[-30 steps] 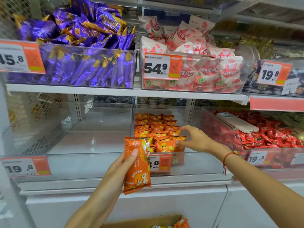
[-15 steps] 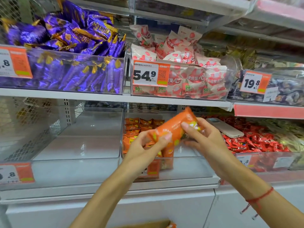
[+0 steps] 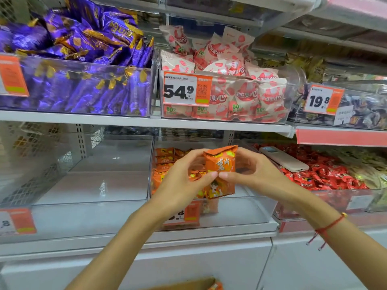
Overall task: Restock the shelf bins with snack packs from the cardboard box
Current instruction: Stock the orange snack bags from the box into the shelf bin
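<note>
An orange snack pack (image 3: 221, 164) stands upright in front of the middle clear bin (image 3: 240, 212) on the lower shelf. My left hand (image 3: 184, 181) holds its left side and my right hand (image 3: 253, 172) its right side, fingers curled round it and thumbs meeting on its front. Behind the hands, several more orange packs (image 3: 165, 160) lie in rows at the back left of that bin. A corner of the cardboard box (image 3: 188, 284) shows at the bottom edge, with an orange pack (image 3: 215, 286) in it.
The lower left bin (image 3: 94, 185) holds nothing. The lower right bin has red sweets (image 3: 326, 174) with a white phone (image 3: 282, 159) lying on them. Above are bins of purple packs (image 3: 83, 59), pink-and-white packs (image 3: 226, 80) and dark packs (image 3: 360, 109), with price tags (image 3: 186, 88) in front.
The pack went from my left hand alone to both hands, turning from tilted to upright in front of the middle bin. My right hand left the packs in the bin.
</note>
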Motion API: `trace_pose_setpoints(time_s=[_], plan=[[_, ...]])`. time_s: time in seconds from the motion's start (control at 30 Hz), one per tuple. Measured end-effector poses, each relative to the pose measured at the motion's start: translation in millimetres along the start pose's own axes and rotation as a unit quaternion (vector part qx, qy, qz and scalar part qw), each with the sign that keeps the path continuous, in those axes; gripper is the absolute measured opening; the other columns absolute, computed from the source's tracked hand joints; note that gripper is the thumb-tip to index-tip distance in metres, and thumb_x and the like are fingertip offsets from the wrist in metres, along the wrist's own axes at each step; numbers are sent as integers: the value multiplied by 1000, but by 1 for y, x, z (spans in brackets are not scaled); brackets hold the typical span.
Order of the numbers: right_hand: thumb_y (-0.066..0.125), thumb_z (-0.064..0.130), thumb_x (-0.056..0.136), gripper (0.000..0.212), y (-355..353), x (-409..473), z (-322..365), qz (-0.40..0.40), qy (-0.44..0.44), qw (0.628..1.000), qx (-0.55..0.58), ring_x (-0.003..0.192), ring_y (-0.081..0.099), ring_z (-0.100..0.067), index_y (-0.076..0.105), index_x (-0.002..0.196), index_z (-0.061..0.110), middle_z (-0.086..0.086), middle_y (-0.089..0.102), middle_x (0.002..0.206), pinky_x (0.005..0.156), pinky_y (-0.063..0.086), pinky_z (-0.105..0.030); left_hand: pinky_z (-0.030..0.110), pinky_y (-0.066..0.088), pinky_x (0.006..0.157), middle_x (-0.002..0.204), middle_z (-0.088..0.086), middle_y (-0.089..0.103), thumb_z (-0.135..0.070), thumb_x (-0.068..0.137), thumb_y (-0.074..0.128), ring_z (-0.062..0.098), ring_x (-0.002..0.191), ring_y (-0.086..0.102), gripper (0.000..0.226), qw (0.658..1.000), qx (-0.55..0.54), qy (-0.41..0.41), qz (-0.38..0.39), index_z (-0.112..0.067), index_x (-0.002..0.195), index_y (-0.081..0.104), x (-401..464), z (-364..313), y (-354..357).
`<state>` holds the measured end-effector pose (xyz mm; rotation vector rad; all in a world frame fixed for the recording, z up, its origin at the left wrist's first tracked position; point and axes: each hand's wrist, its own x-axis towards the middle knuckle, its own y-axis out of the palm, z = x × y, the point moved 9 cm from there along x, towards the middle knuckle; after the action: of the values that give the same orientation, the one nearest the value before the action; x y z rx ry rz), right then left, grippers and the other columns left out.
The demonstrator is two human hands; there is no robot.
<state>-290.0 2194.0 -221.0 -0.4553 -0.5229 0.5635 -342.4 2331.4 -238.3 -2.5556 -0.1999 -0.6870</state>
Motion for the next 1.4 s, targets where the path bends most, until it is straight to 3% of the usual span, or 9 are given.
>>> trace_pose_setpoints(time_s=[0.13, 0.3, 0.47, 0.67, 0.93, 1.07, 1.2, 1.3, 1.4], plan=[[78, 29, 72, 49, -32, 12, -23, -112, 16, 993, -15, 88, 66, -1, 53, 113, 20, 6, 68, 101, 76, 52, -15, 24, 32, 103, 141, -11, 41, -37, 71, 80, 9, 129, 38, 81, 971, 180, -35, -150, -30, 140, 39, -23, 40, -45], [84, 38, 65, 49, -9, 35, -69, 21, 71, 993, -93, 91, 68, -22, 52, 103, 31, -2, 69, 96, 85, 55, -43, 33, 41, 97, 142, -21, 27, -50, 65, 81, 6, 125, 41, 97, 971, 170, -125, -113, -44, 142, 22, -51, 85, -54], [75, 40, 78, 41, 35, 40, -96, 118, 116, 973, -162, 92, 65, -18, 56, 113, 28, 5, 60, 110, 73, 58, -28, 37, 45, 92, 149, -13, 27, -48, 68, 81, 13, 128, 44, 103, 961, 203, -141, -123, -35, 148, 17, -48, 88, -55], [74, 35, 80, 14, 20, 43, -86, 27, 73, 985, -154, 83, 66, -8, 72, 91, 27, 6, 70, 96, 66, 55, -25, 37, 45, 93, 148, -11, 33, -53, 65, 80, 12, 128, 46, 104, 957, 214, -154, -118, -36, 148, 20, -46, 97, -58], [74, 44, 77, 29, 31, 42, -104, 93, 119, 981, -120, 79, 63, -3, 74, 99, 24, 12, 70, 93, 61, 50, -17, 38, 45, 96, 144, -11, 41, -55, 63, 80, 14, 125, 49, 103, 959, 194, -151, -143, -34, 148, 26, -51, 101, -58], [64, 50, 82, 53, 21, 50, -112, -10, 120, 983, -139, 111, 54, -14, 50, 131, 33, 0, 46, 129, 90, 46, -26, 39, 46, 96, 144, -9, 43, -56, 63, 79, 15, 124, 50, 102, 959, 197, -139, -150, -32, 148, 27, -52, 102, -58], [40, 56, 93, 77, 58, 57, -132, 177, 197, 945, -193, 146, 14, -22, -2, 153, 30, 1, 5, 159, 118, 15, -37, 39, 47, 95, 141, -11, 45, -55, 64, 79, 14, 122, 52, 101, 957, 208, -132, -155, -35, 148, 26, -52, 102, -57], [35, 59, 93, 77, 67, 63, -132, 227, 204, 932, -198, 148, -1, -17, -8, 151, 33, 3, -4, 161, 120, 9, -45, 39, 48, 94, 138, -12, 48, -54, 63, 80, 15, 118, 54, 99, 957, 203, -126, -163, -37, 146, 28, -53, 102, -58], [33, 53, 96, 73, 68, 63, -132, 242, 189, 929, -206, 148, -3, -13, -7, 152, 28, 6, -4, 160, 121, 4, -39, 38, 48, 93, 136, -13, 49, -54, 62, 80, 15, 116, 55, 101, 958, 199, -125, -165, -37, 147, 29, -53, 102, -58]])
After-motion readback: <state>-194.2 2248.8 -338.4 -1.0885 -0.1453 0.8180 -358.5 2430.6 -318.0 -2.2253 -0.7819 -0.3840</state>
